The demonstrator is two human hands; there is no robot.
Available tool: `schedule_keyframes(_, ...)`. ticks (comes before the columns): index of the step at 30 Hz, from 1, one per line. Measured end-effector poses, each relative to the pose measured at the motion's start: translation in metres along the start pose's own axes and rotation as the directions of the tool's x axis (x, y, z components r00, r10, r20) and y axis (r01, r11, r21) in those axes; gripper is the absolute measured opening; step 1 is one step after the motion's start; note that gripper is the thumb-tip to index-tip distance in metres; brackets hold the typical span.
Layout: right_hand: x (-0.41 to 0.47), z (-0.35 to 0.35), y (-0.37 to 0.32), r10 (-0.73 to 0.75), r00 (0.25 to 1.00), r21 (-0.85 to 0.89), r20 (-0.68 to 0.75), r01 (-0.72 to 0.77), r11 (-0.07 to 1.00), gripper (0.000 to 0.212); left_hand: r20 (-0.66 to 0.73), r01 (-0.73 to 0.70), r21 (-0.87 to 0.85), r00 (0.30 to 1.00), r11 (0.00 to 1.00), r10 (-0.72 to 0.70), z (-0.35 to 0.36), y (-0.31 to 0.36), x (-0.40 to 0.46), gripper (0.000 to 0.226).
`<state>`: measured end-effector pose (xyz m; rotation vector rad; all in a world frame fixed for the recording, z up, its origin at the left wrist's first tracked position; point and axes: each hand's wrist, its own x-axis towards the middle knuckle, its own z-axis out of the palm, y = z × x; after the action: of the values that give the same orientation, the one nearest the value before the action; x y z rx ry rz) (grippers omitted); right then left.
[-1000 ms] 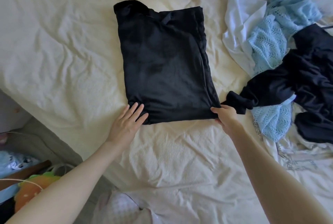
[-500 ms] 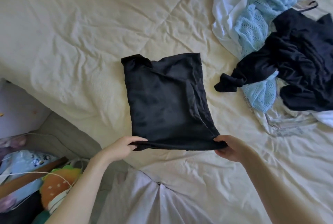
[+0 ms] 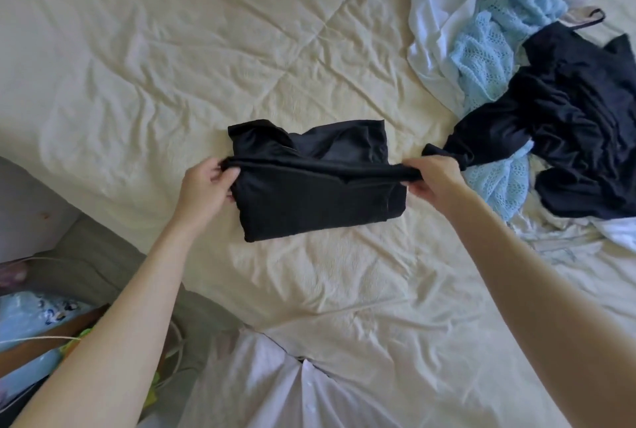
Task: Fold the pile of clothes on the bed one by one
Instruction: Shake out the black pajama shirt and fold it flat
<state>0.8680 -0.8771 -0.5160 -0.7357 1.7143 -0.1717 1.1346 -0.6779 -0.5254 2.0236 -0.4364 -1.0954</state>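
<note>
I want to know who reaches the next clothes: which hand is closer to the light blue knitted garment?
Right. The right hand grips the black garment just beside the light blue knitted garment; the left hand holds the far end, across the fold.

Black garment (image 3: 320,200) of smooth, matt cloth with faint sheen at its upper folds, cream bedcover (image 3: 172,83) of quilted, wrinkled matt fabric, light blue knit (image 3: 488,49) of open lacy weave, white garment (image 3: 433,21) of smooth thin cloth
</note>
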Motion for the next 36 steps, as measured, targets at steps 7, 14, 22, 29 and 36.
schedule_keyframes(7, 0.037, 0.056, -0.022, -0.153, 0.988, -0.086, -0.035, 0.150, 0.985, 0.015, -0.216, 0.105, 0.118, 0.973, 0.988, -0.077, 0.021, -0.004, 0.063, 0.038)
schedule_keyframes(14, -0.007, 0.087, 0.089, -0.701, 0.573, -0.706, 0.424, 0.694, 0.140, 0.045, -0.180, 0.222, 0.110, 0.963, 0.969, -0.200, 0.039, -0.045, 0.018, 0.041)
schedule_keyframes(22, 0.026, 0.104, 0.093, -0.550, 0.634, -0.800, 0.544, 0.589, -0.113, 0.070, -0.208, 0.351, -0.068, 0.911, 0.934, -0.357, 0.050, -0.039, 0.028, 0.018)
schedule_keyframes(29, 0.034, 0.105, 0.074, -0.472, 0.648, -0.725, 0.598, 0.688, 0.027, 0.061, -0.322, 0.100, 0.281, 0.947, 0.954, -0.004, 0.058, 0.002, -0.005, 0.015)
schedule_keyframes(36, 0.013, 0.029, 0.071, -0.443, 0.896, -0.140, 0.016, 0.441, 0.887, 0.033, -0.171, -0.238, 0.408, 0.928, 0.881, 0.330, 0.145, 0.066, -0.014, 0.016)
